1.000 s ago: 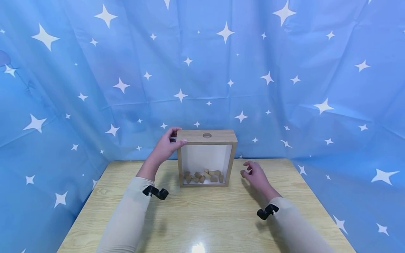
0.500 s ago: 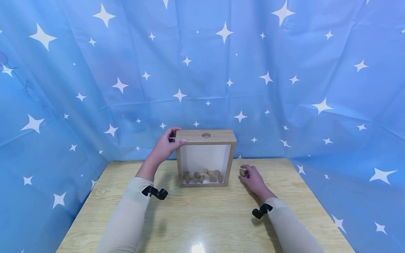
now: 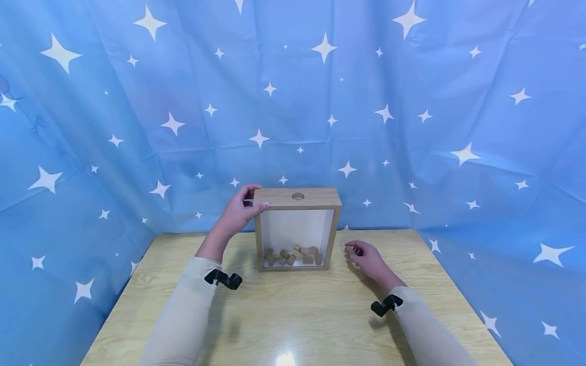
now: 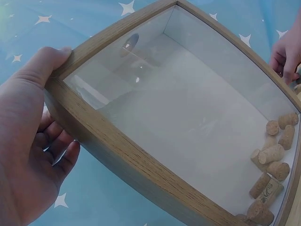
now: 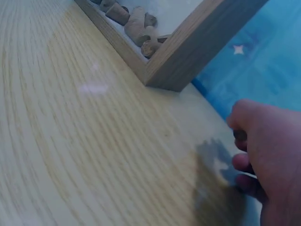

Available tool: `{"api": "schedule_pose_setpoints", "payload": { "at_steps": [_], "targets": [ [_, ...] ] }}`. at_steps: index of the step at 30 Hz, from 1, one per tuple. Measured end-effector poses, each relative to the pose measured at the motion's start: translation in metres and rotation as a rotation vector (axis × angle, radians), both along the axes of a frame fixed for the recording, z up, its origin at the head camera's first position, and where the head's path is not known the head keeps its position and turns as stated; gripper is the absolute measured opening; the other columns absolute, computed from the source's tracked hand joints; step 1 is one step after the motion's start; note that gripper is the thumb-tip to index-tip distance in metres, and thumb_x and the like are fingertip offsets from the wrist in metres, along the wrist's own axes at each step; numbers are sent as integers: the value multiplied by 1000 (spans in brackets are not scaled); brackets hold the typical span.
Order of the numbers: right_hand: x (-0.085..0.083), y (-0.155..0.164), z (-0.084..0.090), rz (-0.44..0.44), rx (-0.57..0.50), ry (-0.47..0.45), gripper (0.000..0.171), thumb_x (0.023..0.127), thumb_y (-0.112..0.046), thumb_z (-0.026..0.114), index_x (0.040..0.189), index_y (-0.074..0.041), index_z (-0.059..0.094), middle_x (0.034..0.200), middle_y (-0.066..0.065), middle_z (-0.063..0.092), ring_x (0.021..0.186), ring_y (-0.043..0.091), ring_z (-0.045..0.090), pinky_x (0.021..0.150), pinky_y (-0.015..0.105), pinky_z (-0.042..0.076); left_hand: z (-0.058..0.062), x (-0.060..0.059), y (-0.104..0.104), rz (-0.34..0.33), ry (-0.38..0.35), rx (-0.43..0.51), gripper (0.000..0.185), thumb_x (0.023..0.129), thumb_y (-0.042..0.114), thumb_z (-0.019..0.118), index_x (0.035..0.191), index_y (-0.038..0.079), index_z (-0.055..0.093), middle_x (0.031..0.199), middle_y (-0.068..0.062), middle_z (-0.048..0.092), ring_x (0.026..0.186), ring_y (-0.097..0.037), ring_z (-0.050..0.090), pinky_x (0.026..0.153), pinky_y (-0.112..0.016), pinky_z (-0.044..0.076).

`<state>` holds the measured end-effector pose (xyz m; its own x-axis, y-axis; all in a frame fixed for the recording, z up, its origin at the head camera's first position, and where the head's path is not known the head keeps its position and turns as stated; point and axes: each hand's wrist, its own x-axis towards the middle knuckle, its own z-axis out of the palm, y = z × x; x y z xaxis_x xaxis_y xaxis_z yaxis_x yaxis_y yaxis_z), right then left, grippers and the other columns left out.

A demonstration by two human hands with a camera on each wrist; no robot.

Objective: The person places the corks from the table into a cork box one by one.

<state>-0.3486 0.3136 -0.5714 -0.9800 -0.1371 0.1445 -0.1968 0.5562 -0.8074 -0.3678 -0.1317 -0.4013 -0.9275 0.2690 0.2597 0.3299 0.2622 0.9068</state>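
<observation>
A wooden shadow box (image 3: 297, 199) with a clear front and a round hole in its top stands upright on the table. Several wine corks (image 4: 272, 154) lie heaped along its bottom inside. My left hand (image 3: 235, 213) grips the box's upper left corner, thumb on the front edge and fingers behind, as the left wrist view also shows. To the right of the box, low over the table, my right hand (image 3: 370, 260) pinches a cork (image 3: 349, 249) between thumb and fingers. That cork is mostly hidden by the fingers in the right wrist view.
The light wood table (image 3: 293, 305) ends at the back against a blue curtain (image 3: 293, 101) with white stars. The curtain also runs down both sides. Black camera mounts (image 3: 223, 279) sit on both wrists.
The right hand first moved slightly toward the box and its fingers closed round the cork; then its wrist swung back a little to the right. The left hand and box stay in place.
</observation>
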Motion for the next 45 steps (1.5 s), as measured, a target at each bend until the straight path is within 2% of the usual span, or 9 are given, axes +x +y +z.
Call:
{"api": "schedule_pose_setpoints", "payload": {
  "at_steps": [3,5,8,10,15,22,28,35,45],
  "targets": [
    [-1,1,9,3,-9,-25,39,109,-12,68,146,3,67,103,12,64,85,22,60,66,30,54,0,0,0,1,6,3,68,103,39,81,158,15,51,145,-18,51,129,-40,55,103,-55,52],
    [-1,1,16,-8,13,-13,38,110,-16,68,145,-1,69,101,10,64,85,23,60,68,31,54,0,0,1,0,11,3,67,103,39,81,158,15,52,144,-18,52,129,-40,55,103,-55,53],
    [-5,-1,30,-13,53,37,36,110,-15,69,144,-4,71,98,8,64,85,23,58,70,31,52,0,0,2,-5,15,3,68,103,39,81,158,14,51,144,-18,49,129,-40,54,103,-55,52],
    [-6,-2,42,-2,61,81,36,108,-11,69,142,-2,72,96,9,65,84,23,57,71,31,50,0,-1,1,-6,18,1,68,103,39,81,159,13,51,145,-18,48,130,-40,53,104,-55,51],
    [-7,-6,72,29,38,136,36,104,-3,67,139,0,71,96,9,65,80,22,55,66,30,47,2,0,0,0,15,-3,66,103,38,81,158,15,51,146,-18,48,131,-40,53,104,-56,52],
    [-9,-10,106,64,70,200,28,106,-5,70,133,0,69,95,9,65,77,21,58,65,31,48,4,1,1,2,-2,7,64,104,36,80,158,16,52,145,-18,46,131,-41,52,104,-55,51],
    [-8,-15,131,48,92,265,21,106,-10,74,125,-4,71,93,7,66,76,21,58,62,31,48,3,1,1,-4,2,2,64,104,38,81,157,16,52,145,-18,46,131,-41,52,104,-55,51],
    [-7,-21,159,43,39,370,16,106,-10,77,122,-6,75,90,9,65,74,24,56,61,28,46,2,2,0,-7,7,12,62,104,35,80,156,15,52,143,-17,46,128,-41,52,102,-55,51],
    [-1,-42,199,0,-25,491,15,104,-16,81,113,-8,71,81,9,61,72,22,55,61,27,44,0,2,-1,-8,14,12,63,104,35,80,156,14,52,142,-18,46,128,-41,52,103,-55,50]
  ]
}}
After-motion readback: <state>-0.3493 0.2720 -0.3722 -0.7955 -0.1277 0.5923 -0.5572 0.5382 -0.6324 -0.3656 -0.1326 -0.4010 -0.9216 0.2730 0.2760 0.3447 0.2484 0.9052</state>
